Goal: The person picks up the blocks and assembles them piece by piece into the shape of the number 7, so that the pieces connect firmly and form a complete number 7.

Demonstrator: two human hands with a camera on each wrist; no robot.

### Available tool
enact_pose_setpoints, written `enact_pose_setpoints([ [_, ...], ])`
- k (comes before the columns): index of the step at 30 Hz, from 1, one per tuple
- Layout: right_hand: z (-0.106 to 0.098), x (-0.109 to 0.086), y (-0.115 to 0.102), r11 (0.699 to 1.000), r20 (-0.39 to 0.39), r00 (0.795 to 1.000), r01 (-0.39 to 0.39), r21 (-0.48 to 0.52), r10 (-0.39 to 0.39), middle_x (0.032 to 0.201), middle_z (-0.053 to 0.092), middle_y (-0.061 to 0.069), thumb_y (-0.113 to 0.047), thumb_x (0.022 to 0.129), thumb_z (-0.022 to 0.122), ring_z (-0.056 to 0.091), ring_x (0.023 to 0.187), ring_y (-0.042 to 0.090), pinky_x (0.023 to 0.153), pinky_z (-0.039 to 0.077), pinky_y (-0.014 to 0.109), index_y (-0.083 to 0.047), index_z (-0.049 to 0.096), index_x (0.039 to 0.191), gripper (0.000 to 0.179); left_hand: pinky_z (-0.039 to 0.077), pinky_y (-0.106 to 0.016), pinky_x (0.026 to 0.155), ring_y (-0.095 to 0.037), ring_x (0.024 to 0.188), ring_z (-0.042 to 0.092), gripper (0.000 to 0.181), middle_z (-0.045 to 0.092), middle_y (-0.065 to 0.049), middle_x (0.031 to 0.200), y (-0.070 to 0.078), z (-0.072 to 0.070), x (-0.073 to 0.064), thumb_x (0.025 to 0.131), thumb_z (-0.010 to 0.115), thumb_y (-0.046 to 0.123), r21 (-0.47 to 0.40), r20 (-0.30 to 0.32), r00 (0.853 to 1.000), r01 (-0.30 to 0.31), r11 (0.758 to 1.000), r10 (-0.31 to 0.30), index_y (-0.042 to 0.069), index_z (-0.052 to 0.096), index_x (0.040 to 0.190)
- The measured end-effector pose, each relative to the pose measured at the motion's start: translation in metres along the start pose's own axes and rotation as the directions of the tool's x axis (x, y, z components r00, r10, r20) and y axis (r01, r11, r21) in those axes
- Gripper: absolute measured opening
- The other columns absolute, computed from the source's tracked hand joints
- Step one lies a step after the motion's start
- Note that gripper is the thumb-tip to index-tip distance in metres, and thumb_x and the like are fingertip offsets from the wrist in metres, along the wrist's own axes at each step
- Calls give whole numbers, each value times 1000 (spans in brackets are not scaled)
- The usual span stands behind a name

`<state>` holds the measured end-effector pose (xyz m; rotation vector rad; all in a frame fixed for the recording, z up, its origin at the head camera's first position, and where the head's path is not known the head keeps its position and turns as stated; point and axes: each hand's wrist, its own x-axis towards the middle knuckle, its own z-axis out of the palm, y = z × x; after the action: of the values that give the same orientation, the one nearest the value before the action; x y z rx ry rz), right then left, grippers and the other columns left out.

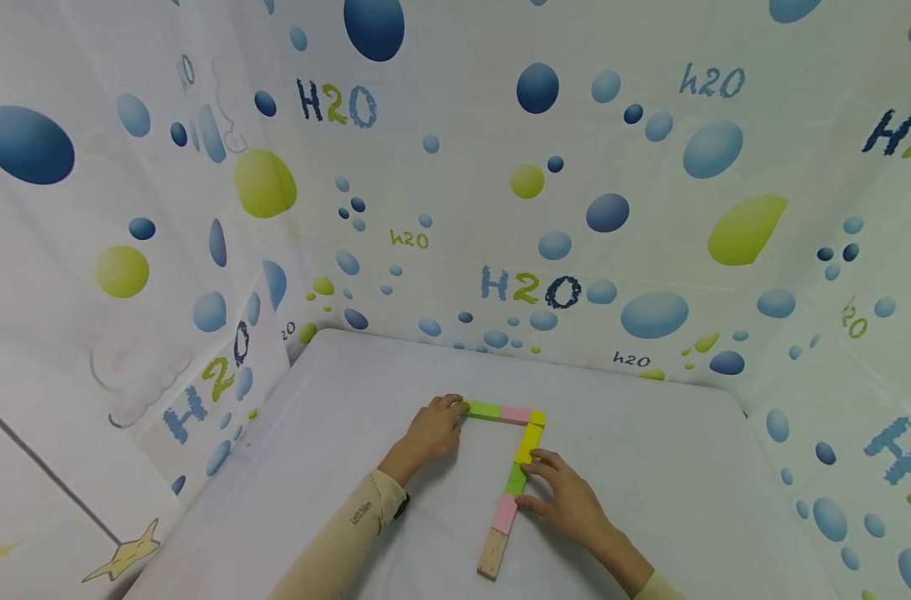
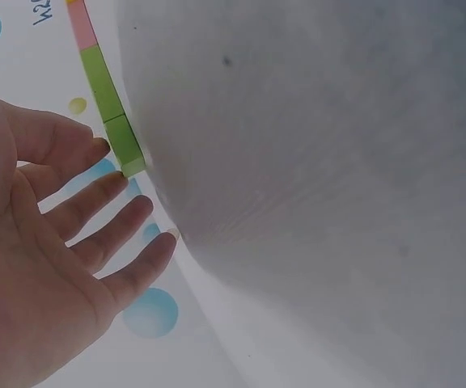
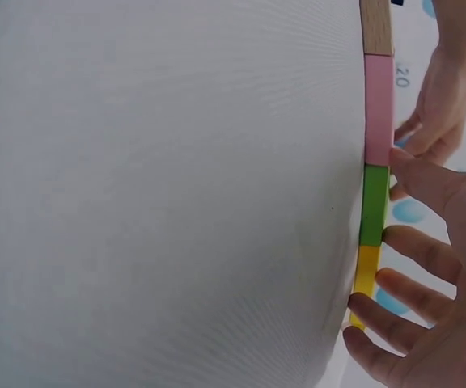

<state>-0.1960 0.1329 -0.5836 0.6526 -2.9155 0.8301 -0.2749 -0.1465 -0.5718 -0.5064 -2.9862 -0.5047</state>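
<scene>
Wooden blocks lie end to end on the white tabletop in two rows that meet at a corner. The far row has green blocks (image 1: 487, 411) and a pink block (image 1: 515, 415). From the yellow corner block (image 1: 537, 418), the other row runs nearer through a yellow block (image 1: 528, 443), a green block (image 1: 516, 478), a pink block (image 1: 504, 514) and a plain wood block (image 1: 493, 552). My left hand (image 1: 435, 429) touches the far row's left end with spread fingers. Along the near row's right side, my right hand (image 1: 571, 500) rests loosely extended fingertips and thumb.
A white cloth (image 1: 335, 433) covers the table. Behind it and at both sides hang white curtains (image 1: 463, 192) printed with blue and green drops and lettering. The table's far edge meets the back curtain.
</scene>
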Motion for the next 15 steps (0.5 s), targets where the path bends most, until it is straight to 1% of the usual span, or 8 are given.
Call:
enact_pose_setpoints([
  [4,-3,2,-1,1000,3,1000,9,-3,-9,145,59,7,-44,82,88,59,133,32,104,53,52,-16,73,127,55,54,-55,97,-36,134,54,39,55,-12,148,0,-1,0,102,57,9,-26,-4,1000,3,1000,-3,9,62,140],
  [10,-5,5,0,1000,-3,1000,15,-15,-15,142,61,5,-44,83,87,61,130,32,103,53,52,-18,74,123,50,53,-57,97,-38,134,53,39,54,-14,149,0,-4,0,103,56,9,-63,-11,1000,5,998,-5,9,61,142],
  [15,-5,8,4,1000,-7,1000,13,-10,-14,141,61,4,-45,84,86,62,129,31,102,54,53,-20,74,122,47,53,-59,97,-39,133,54,38,55,-15,148,-1,-6,-1,103,56,10,-76,-36,999,7,997,-10,9,61,140],
])
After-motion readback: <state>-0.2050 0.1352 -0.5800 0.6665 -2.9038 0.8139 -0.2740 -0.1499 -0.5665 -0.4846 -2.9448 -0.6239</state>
